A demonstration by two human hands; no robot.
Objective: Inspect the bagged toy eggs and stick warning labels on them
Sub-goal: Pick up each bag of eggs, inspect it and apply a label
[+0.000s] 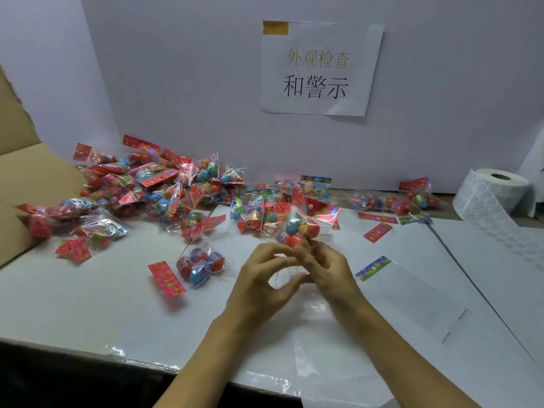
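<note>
Holding a clear bag of toy eggs (pixel 297 231) between both hands, you have it lifted just above the white table (pixel 88 304), in front of the heaps at the back. Your left hand (pixel 262 281) curls its fingers and thumb toward the bag's lower edge, and your right hand (pixel 326 266) pinches it from the other side; the fingertips blur together there, so exactly which fingers touch the plastic is hard to tell. The bag you hold shows red and blue eggs packed tight in crinkled transparent film, with a red printed header card at its far end and a small white patch with dark print on the side facing right.

To your left, one bag (pixel 200 266) lies flat on the table by itself, red and blue eggs inside, its red flowered header pointing toward you. Behind it a big loose pile of bags (pixel 141 189) spreads against the cardboard box (pixel 26 178). A smaller group of bags (pixel 394 201) sits to the right near the wall, and a roll of white labels (pixel 494 192) stands at the far right, its strip trailing down over the table. A paper sign (pixel 321 69) with printed characters is taped to the wall above.
</note>
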